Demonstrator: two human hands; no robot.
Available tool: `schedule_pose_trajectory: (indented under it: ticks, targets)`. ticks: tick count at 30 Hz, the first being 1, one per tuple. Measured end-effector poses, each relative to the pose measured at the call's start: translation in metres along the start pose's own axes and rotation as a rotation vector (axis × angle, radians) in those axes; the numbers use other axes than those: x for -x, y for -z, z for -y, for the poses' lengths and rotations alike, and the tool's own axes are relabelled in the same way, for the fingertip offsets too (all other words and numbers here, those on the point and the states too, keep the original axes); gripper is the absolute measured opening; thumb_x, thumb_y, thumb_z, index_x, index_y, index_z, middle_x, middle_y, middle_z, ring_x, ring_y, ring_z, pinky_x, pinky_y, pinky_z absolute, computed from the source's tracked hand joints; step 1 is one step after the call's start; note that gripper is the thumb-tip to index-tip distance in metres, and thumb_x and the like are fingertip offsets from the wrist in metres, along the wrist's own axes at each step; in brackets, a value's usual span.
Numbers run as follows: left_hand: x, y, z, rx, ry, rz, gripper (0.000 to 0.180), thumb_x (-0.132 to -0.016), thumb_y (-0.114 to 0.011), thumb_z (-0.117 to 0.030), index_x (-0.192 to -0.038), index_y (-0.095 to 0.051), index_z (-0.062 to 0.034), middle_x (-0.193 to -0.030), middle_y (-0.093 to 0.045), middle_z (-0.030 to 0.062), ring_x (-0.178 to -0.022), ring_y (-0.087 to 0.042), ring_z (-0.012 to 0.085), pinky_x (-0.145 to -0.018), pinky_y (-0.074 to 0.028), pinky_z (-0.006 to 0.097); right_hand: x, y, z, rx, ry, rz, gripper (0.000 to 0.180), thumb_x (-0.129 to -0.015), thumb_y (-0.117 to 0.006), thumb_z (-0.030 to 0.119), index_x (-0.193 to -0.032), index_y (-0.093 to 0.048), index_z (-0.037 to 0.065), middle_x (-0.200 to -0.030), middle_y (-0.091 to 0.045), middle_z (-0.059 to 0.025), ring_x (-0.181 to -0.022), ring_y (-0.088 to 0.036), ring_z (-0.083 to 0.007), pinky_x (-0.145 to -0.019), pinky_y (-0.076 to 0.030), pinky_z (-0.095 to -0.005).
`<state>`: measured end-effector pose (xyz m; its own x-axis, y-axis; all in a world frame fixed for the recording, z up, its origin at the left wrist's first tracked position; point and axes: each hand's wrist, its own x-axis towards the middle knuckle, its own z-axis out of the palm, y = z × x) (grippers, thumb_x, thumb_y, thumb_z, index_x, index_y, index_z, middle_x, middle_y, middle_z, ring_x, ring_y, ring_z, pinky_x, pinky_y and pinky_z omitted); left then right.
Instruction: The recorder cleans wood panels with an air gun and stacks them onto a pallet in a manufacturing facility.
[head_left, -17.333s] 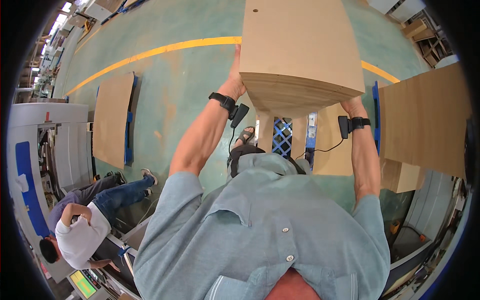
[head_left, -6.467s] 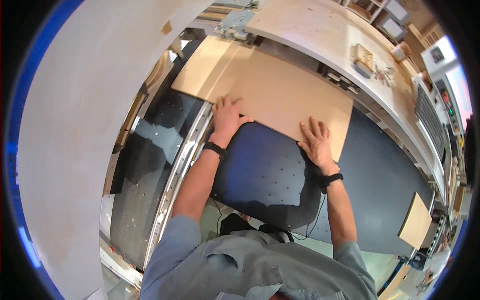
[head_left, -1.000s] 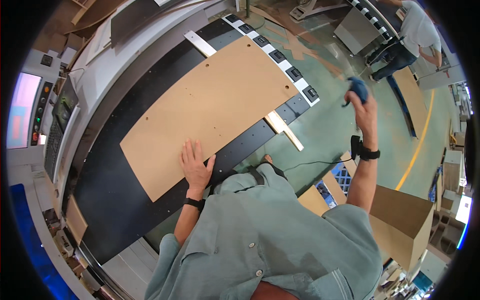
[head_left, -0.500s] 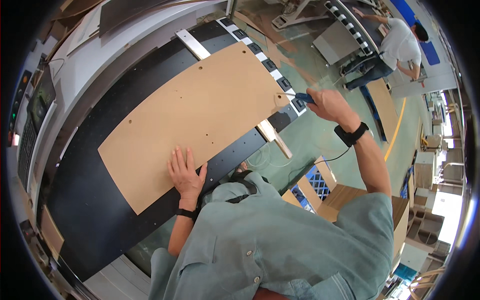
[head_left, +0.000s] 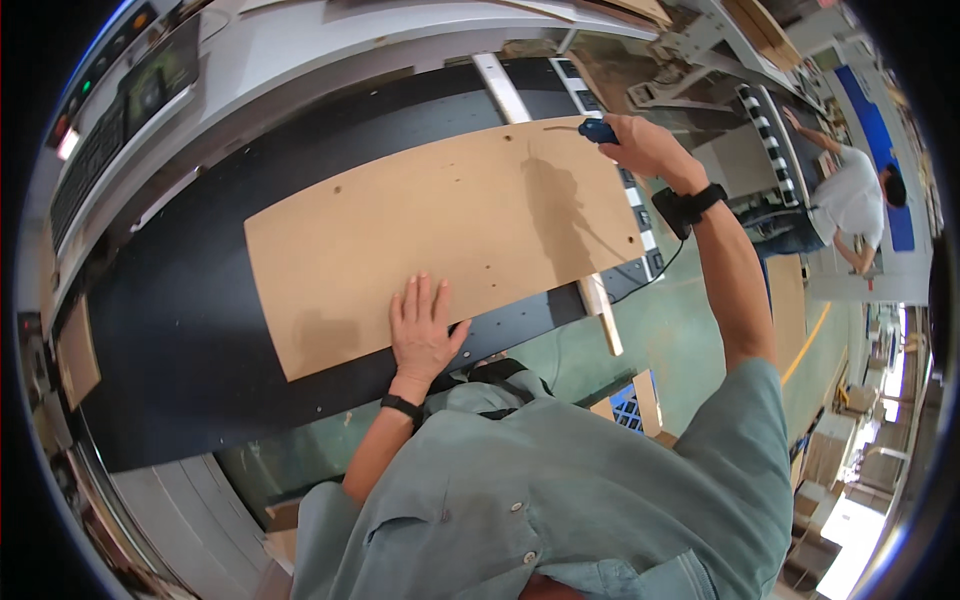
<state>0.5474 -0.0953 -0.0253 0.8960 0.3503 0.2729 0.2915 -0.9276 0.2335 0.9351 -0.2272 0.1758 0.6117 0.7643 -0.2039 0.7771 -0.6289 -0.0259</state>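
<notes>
A long tan wooden board (head_left: 450, 220) with small drilled holes lies flat on a black machine bed (head_left: 180, 330). My left hand (head_left: 422, 330) rests palm down on the board's near edge, fingers spread. My right hand (head_left: 640, 145) is stretched out to the board's far right corner and is closed around a small blue tool (head_left: 597, 130) whose tip touches the corner. A black band sits on each wrist.
A pale guide rail (head_left: 545, 190) crosses the bed under the board's right end. A control panel (head_left: 110, 120) runs along the upper left. Another person (head_left: 850, 205) bends over at the right. Board stacks (head_left: 790, 300) lie on the green floor.
My right hand with the blue tool came down from the air onto the board's far right corner. My left hand stayed flat on the near edge.
</notes>
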Motion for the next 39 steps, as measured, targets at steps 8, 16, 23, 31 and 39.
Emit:
schedule_pose_trajectory:
  ticks: [8,16,23,31,39]
  targets:
    - [0.001,0.001,0.003,0.100,0.022,-0.017,0.071,-0.080,-0.072,-0.047,-0.137,-0.054,-0.0081,-0.146,-0.046,0.0198,-0.137,-0.041,0.0364,-0.113,-0.030,0.054,-0.044,-0.018,0.076,0.131,0.068,-0.008,0.031,-0.086,-0.064,0.025,-0.107,-0.063,0.001,-0.097,-0.069,-0.0245,-0.095,-0.065,-0.0429,-0.078,-0.053,-0.0497]
    - [0.026,0.024,0.033,0.653,0.127,-0.070,0.044,-0.075,-0.077,-0.023,-0.115,-0.066,-0.0091,-0.133,-0.055,0.0173,-0.125,-0.051,0.0371,-0.106,-0.039,0.049,-0.055,-0.018,0.241,0.056,0.391,0.025,0.031,-0.087,-0.063,0.027,-0.105,-0.062,0.002,-0.094,-0.069,-0.0227,-0.092,-0.066,-0.0427,-0.079,-0.053,-0.0508]
    - [0.073,0.096,0.162,0.372,0.516,-0.379,0.027,-0.083,-0.069,-0.010,-0.109,-0.065,-0.0030,-0.110,-0.064,0.0155,-0.104,-0.061,0.0373,-0.092,-0.050,0.045,-0.086,-0.049,0.255,0.185,0.466,-0.153,0.030,-0.089,-0.065,0.031,-0.105,-0.060,0.006,-0.086,-0.069,-0.0209,-0.083,-0.066,-0.0419,-0.068,-0.054,-0.0513]
    - [0.122,0.098,0.234,0.703,0.987,-0.636,0.027,-0.097,-0.065,-0.015,-0.118,-0.068,0.0008,-0.106,-0.068,0.0065,-0.090,-0.061,0.0119,-0.084,-0.050,0.027,0.028,-0.050,0.337,-0.111,0.823,-0.140,0.020,-0.087,-0.067,0.023,-0.101,-0.060,0.009,-0.077,-0.066,-0.0143,-0.075,-0.067,-0.0354,-0.064,-0.054,-0.0462]
    - [0.104,0.075,0.245,0.696,0.964,-0.433,0.030,-0.097,-0.066,-0.018,-0.121,-0.067,-0.0008,-0.113,-0.066,0.0077,-0.097,-0.061,0.0131,-0.085,-0.050,0.027,0.143,-0.038,0.285,-0.069,0.519,0.195,0.015,-0.085,-0.065,0.014,-0.096,-0.057,0.007,-0.068,-0.063,-0.0145,-0.070,-0.066,-0.0347,-0.060,-0.051,-0.0460]
